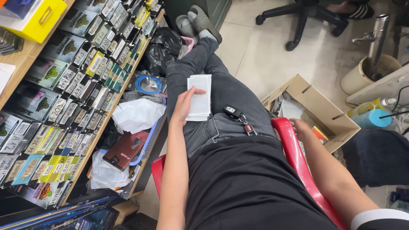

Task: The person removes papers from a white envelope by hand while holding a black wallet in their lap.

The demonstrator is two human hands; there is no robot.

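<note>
Seated person viewed from above: the left hand (184, 105) rests on the left thigh, its fingers closed on a stack of white paper slips (200, 97) lying on the dark jeans (230, 91). A car key fob (232, 112) hangs at the jeans pocket just beside the slips. The right hand (300, 129) reaches past the red chair arm (289, 145) into an open cardboard box (317, 106); whether its fingers are apart or together cannot be told.

White paper stack (200, 97), dark grey jeans (230, 98), black shirt (243, 187), red chair (294, 153), brown cardboard box (324, 113), blue cable coil (148, 84), yellow case (44, 19)
</note>
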